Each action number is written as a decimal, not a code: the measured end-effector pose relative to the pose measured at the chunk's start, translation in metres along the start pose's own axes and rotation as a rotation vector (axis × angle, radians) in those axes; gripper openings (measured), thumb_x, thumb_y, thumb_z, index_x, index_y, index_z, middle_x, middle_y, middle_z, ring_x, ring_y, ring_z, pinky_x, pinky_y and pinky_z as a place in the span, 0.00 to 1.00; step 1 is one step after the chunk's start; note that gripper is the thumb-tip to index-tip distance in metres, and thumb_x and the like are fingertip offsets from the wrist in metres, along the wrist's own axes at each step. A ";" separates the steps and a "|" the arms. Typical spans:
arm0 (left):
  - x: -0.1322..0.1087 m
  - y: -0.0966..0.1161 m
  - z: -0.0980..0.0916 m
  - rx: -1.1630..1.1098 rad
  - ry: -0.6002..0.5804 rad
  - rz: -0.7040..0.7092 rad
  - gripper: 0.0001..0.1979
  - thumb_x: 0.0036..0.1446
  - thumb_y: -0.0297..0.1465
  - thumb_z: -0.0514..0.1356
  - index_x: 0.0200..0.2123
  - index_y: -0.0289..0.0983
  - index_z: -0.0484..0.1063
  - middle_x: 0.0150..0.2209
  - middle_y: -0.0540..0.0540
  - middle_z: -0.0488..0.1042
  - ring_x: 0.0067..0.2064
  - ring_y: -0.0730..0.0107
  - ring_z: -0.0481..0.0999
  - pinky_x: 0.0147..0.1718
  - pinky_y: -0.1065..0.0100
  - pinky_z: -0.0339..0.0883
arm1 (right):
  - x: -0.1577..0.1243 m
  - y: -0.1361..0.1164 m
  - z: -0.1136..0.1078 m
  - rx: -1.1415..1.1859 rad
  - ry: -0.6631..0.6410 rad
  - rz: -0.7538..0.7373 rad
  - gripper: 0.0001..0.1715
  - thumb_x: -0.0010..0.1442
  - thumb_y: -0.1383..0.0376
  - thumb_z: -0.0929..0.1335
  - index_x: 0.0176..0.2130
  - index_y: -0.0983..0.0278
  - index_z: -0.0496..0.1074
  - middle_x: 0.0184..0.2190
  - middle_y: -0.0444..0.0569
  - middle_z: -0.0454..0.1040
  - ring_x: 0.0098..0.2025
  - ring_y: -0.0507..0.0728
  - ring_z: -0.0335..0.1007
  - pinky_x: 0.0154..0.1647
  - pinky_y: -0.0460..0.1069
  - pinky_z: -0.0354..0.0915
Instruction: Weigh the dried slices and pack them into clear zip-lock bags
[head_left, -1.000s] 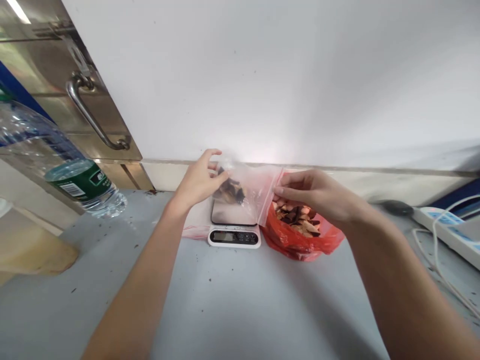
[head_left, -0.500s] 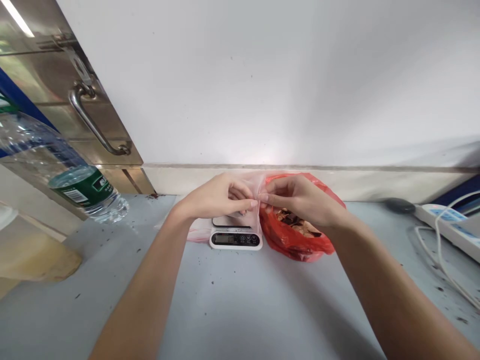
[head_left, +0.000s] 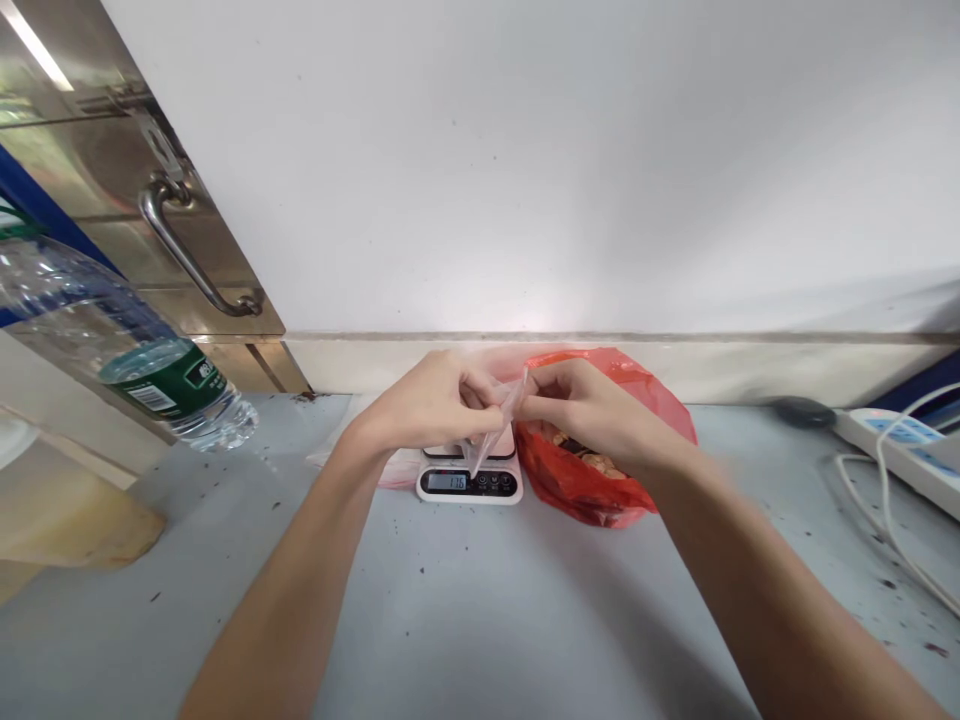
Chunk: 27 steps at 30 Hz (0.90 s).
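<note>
A thin clear plastic bag [head_left: 491, 440] is pinched between the fingertips of my left hand [head_left: 442, 405] and my right hand [head_left: 577, 405]. Both hands meet just above a white digital kitchen scale [head_left: 469, 497], whose display is lit with digits. Part of the bag hangs down in front of the scale's plate, which my left hand mostly covers. Right beside the scale sits an open red plastic bag [head_left: 585, 500] holding brown dried pieces [head_left: 600, 463]; my right hand and wrist hide part of it.
At the left a water bottle [head_left: 169, 380] with a green label stands near a plastic container of yellowish stuff [head_left: 75, 510]. More thin plastic film [head_left: 401, 470] lies left of the scale. A power strip [head_left: 900, 440] with a white cable lies at the right. A white wall rises behind.
My fingers have drawn closer together on the clear bag, and its edge now hangs lower over the scale's front. The display digits read more plainly.
</note>
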<state>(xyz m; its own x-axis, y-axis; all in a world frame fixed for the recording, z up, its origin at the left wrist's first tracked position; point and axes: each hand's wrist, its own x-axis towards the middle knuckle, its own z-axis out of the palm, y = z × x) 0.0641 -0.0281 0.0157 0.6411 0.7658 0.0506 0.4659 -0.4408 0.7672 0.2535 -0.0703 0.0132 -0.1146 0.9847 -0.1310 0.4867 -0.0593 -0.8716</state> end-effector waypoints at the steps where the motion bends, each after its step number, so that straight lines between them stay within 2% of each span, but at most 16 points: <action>1: -0.001 0.000 -0.002 0.005 0.038 -0.008 0.11 0.46 0.27 0.57 0.14 0.39 0.70 0.16 0.52 0.68 0.20 0.74 0.63 0.19 0.70 0.50 | 0.000 -0.001 0.000 -0.015 0.023 0.020 0.19 0.53 0.69 0.67 0.18 0.60 0.55 0.17 0.36 0.52 0.20 0.47 0.45 0.22 0.49 0.43; 3: -0.002 0.001 -0.007 0.038 0.177 -0.037 0.11 0.46 0.29 0.58 0.15 0.38 0.72 0.17 0.51 0.71 0.22 0.72 0.67 0.21 0.70 0.54 | 0.000 -0.001 0.000 -0.064 0.094 0.036 0.22 0.52 0.70 0.66 0.18 0.60 0.50 0.17 0.36 0.48 0.20 0.48 0.43 0.22 0.49 0.41; 6: -0.005 0.003 -0.014 0.110 0.351 -0.098 0.08 0.45 0.30 0.60 0.17 0.38 0.76 0.18 0.50 0.73 0.24 0.70 0.70 0.23 0.69 0.58 | 0.001 -0.001 0.001 -0.204 0.271 0.027 0.23 0.51 0.69 0.67 0.17 0.59 0.49 0.16 0.37 0.50 0.20 0.48 0.45 0.22 0.50 0.42; 9: -0.005 0.006 -0.012 0.128 0.330 -0.107 0.08 0.46 0.29 0.59 0.18 0.38 0.75 0.19 0.51 0.71 0.24 0.71 0.69 0.23 0.69 0.57 | 0.002 -0.002 0.008 -0.308 0.424 -0.040 0.20 0.52 0.69 0.68 0.19 0.59 0.53 0.17 0.39 0.58 0.21 0.50 0.52 0.22 0.49 0.46; 11: -0.003 0.007 -0.006 0.131 0.313 -0.080 0.08 0.47 0.27 0.58 0.18 0.38 0.73 0.19 0.52 0.69 0.24 0.72 0.67 0.22 0.69 0.56 | 0.002 -0.002 0.016 -0.323 0.495 -0.146 0.13 0.52 0.68 0.68 0.22 0.59 0.60 0.23 0.42 0.66 0.24 0.52 0.58 0.24 0.48 0.51; 13: -0.001 0.007 0.001 0.139 0.312 -0.053 0.10 0.48 0.27 0.58 0.17 0.39 0.69 0.18 0.53 0.67 0.23 0.73 0.66 0.22 0.69 0.54 | 0.002 0.000 0.022 -0.323 0.478 -0.254 0.06 0.53 0.67 0.68 0.25 0.60 0.69 0.31 0.47 0.71 0.29 0.54 0.65 0.26 0.49 0.57; 15: 0.000 0.007 0.006 0.137 0.315 -0.035 0.12 0.51 0.27 0.57 0.16 0.39 0.66 0.18 0.53 0.65 0.23 0.73 0.65 0.22 0.69 0.54 | 0.002 0.002 0.025 -0.325 0.377 -0.288 0.09 0.55 0.66 0.68 0.24 0.60 0.74 0.37 0.51 0.74 0.35 0.58 0.70 0.30 0.50 0.62; 17: 0.000 0.007 0.009 0.117 0.295 -0.021 0.12 0.52 0.28 0.58 0.17 0.39 0.67 0.19 0.53 0.67 0.23 0.73 0.67 0.22 0.69 0.55 | 0.002 0.003 0.026 -0.335 0.283 -0.247 0.12 0.58 0.65 0.68 0.25 0.60 0.78 0.41 0.53 0.76 0.40 0.60 0.73 0.34 0.51 0.65; 19: -0.002 0.009 0.008 0.086 0.264 0.000 0.11 0.52 0.27 0.58 0.19 0.39 0.70 0.20 0.53 0.71 0.24 0.72 0.70 0.23 0.69 0.59 | 0.001 0.003 0.024 -0.351 0.247 -0.172 0.08 0.57 0.67 0.70 0.33 0.59 0.82 0.45 0.53 0.76 0.42 0.60 0.74 0.37 0.51 0.67; 22: -0.003 0.009 0.004 0.063 0.262 0.063 0.08 0.53 0.28 0.60 0.23 0.39 0.75 0.23 0.51 0.76 0.27 0.69 0.75 0.27 0.69 0.67 | -0.001 0.002 0.018 -0.408 0.200 -0.086 0.18 0.54 0.68 0.72 0.46 0.59 0.80 0.46 0.53 0.76 0.39 0.60 0.74 0.35 0.51 0.67; 23: -0.002 0.007 0.002 0.067 0.305 0.083 0.08 0.54 0.29 0.60 0.24 0.38 0.76 0.25 0.51 0.78 0.29 0.69 0.77 0.30 0.69 0.69 | -0.002 0.001 0.015 -0.429 0.184 -0.077 0.20 0.53 0.68 0.72 0.47 0.59 0.79 0.45 0.52 0.76 0.38 0.59 0.73 0.33 0.50 0.67; 25: 0.001 0.000 -0.003 0.077 0.472 0.088 0.07 0.58 0.33 0.61 0.30 0.38 0.78 0.32 0.48 0.82 0.36 0.65 0.80 0.39 0.66 0.73 | -0.004 0.001 0.009 -0.439 0.175 -0.118 0.27 0.53 0.67 0.74 0.54 0.57 0.76 0.42 0.49 0.76 0.37 0.59 0.73 0.33 0.50 0.67; 27: 0.004 -0.011 -0.007 0.055 0.668 0.061 0.10 0.60 0.37 0.62 0.39 0.39 0.80 0.46 0.45 0.83 0.47 0.60 0.81 0.49 0.62 0.74 | -0.005 0.002 0.001 -0.383 0.200 -0.226 0.40 0.53 0.64 0.75 0.64 0.52 0.69 0.43 0.47 0.76 0.41 0.60 0.74 0.38 0.52 0.69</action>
<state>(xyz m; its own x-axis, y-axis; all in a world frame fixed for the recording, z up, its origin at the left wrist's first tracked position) 0.0576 -0.0166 0.0124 0.1608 0.8562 0.4909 0.4822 -0.5022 0.7179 0.2546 -0.0759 0.0117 -0.1038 0.9804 0.1676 0.7565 0.1872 -0.6266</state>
